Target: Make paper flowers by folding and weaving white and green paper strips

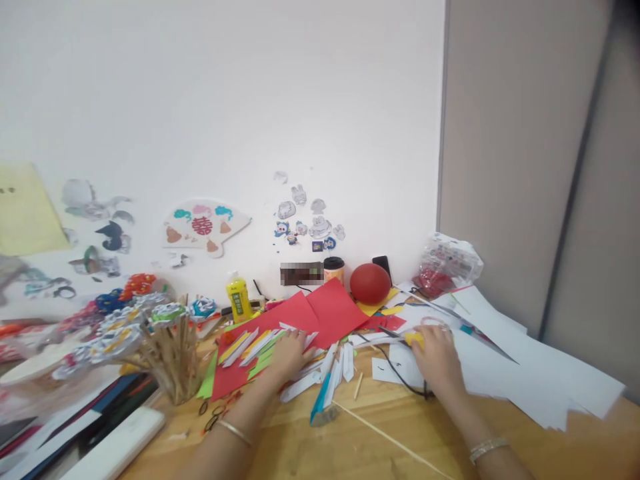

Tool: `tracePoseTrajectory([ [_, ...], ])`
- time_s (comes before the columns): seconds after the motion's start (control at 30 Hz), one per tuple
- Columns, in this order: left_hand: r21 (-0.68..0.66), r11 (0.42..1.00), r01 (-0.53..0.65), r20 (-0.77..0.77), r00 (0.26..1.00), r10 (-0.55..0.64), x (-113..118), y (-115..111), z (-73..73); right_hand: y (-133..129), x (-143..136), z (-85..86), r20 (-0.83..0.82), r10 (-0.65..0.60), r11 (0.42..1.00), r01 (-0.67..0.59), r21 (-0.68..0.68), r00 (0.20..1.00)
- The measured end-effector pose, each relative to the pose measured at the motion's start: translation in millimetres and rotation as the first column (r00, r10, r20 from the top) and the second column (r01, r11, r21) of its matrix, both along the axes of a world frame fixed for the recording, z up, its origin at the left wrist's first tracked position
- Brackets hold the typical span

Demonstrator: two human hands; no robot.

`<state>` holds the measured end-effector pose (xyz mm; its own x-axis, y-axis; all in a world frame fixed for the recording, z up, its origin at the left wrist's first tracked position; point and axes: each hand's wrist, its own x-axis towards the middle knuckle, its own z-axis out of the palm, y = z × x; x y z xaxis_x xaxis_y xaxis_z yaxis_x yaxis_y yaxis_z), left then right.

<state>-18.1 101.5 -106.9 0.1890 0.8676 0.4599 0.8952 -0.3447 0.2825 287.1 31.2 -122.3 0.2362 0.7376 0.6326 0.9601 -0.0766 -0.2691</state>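
On the wooden table [280, 453], many paper strips [349, 363] lay cut, but two red sheets [335, 317] looked whole. The left hand [291, 353] touched strips (nobody could tell if it pinched any); the right hand [440, 353] had fingers wrapped around a yellow-handled tool [414, 339].

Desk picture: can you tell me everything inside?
Table: one, brown, below
Wall: one, white, behind
Partition: one, grey, right
Bottle: one, yellow, back
Cup: one, orange, back
Round thing: one, red, back
Bag: one, clear, back right
Red sheets: several, red, middle
Strips: many, mixed, middle
White sheets: several, white, right
Sticks: many, tan, left
Fan cutout: one, whitish, wall
Stickers: many, mixed, wall
Yellow note: one, yellow, wall
Bundles: many, mixed, left
Tool: one, yellow-handled, right
Bracelets: two, pale, bottom
Left hand: one, bare, on strips
Right hand: one, bare, at tool
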Motion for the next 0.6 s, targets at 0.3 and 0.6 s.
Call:
tracePoseTrajectory([
  [0.3, -0.155, 0.971, -0.180, -0.341, 0.933, 0.119, 57, 30, -10.8, 86, -77, 60.0, -0.161, 0.190, 0.887, -0.240, -0.395, 0.969],
  [0.6, -0.187, 0.966, -0.177, -0.318, 0.942, 0.111, 45, 30, -1.0, 155, -101, 59.4, -0.477, 0.206, 0.779, -0.438, -0.448, 0.854],
])
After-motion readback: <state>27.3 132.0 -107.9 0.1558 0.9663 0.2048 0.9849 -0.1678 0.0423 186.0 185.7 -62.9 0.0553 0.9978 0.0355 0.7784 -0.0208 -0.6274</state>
